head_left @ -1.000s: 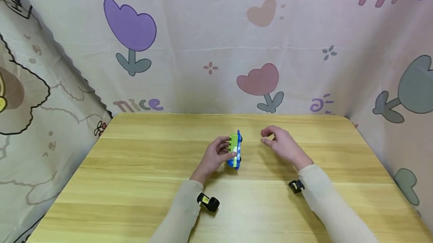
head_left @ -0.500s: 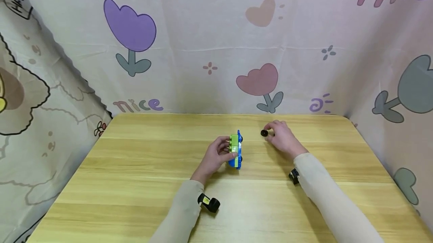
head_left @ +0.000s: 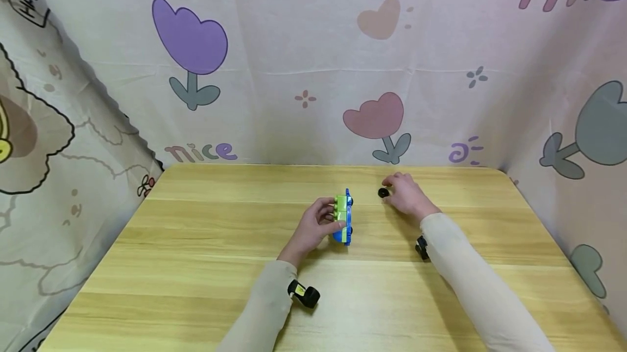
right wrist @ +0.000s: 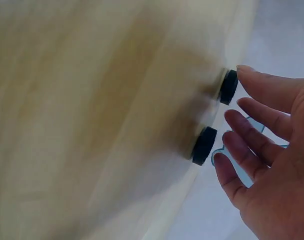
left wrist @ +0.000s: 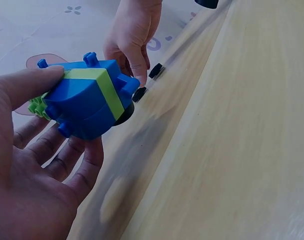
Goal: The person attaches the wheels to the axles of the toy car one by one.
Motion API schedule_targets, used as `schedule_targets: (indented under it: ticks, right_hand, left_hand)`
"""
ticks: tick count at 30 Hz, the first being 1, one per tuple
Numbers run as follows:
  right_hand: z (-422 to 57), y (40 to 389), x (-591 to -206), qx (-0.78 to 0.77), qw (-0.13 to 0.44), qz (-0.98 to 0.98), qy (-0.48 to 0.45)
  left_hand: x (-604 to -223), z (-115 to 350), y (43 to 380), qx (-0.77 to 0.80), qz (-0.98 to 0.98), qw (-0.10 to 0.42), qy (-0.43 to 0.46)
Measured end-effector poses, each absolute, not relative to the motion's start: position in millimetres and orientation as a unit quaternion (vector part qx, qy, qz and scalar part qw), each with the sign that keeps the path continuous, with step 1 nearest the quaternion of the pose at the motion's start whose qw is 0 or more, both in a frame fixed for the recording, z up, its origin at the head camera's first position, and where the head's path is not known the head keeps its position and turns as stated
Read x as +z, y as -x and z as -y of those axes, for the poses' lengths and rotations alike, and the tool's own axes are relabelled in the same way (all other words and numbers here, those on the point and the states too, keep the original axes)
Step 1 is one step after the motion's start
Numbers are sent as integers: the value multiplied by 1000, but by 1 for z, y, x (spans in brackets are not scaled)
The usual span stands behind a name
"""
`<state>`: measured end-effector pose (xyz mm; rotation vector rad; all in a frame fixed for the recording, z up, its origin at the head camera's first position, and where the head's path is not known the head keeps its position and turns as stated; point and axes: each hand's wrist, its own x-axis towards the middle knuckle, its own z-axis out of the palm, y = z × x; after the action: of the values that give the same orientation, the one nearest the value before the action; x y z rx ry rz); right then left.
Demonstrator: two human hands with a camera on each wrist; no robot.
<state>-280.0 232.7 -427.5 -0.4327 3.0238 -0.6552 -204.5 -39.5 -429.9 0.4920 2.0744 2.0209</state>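
My left hand (head_left: 309,226) grips a toy car (head_left: 342,218) of blue and green building blocks, thumb on one side and fingers on the other. Its blue base and wheels face right, green studs face left. In the left wrist view the blue front of the car (left wrist: 92,102) is near, with part of a black wheel (left wrist: 126,116) below. At the right, my right hand (head_left: 406,194) reaches down beside a loose black wheel (head_left: 383,192). The right wrist view shows two loose wheels, one (right wrist: 229,87) at the thumb tip and another (right wrist: 204,146) near the loosely bent fingers.
Both hands work over a wooden table (head_left: 206,286). A printed cloth (head_left: 274,42) hangs behind it and along both sides. Black wrist devices (head_left: 305,293) are worn on both sleeves.
My right hand has shifted a little away toward the table's back, uncovering a black wheel at its fingertips. The left hand and the toy car have stayed almost still.
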Motion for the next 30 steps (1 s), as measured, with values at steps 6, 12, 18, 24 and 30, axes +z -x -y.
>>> schedule_targets:
  ticks: [6,12,18,24,30]
  right_hand:
    - [-231,284,-435,-187,-1,-972,143]
    - [-231,289,-439,-178,-15,-973,146]
    - [-231,288,-439,-194,-20,-970,147]
    - [-228,281,-433,-224,-19,-962,153]
    - [-226,274,-428,-258,-17,-954,151]
  left_hand:
    - [-426,40,202,675,-711,105,-170]
    - [-426,40,201,673,-714,111,-162]
    - [-426,40,201,669,-718,110,-160]
    - [-428,40,201,669,-716,108,-168]
    - [-427,39,202,668,-716,108,-169]
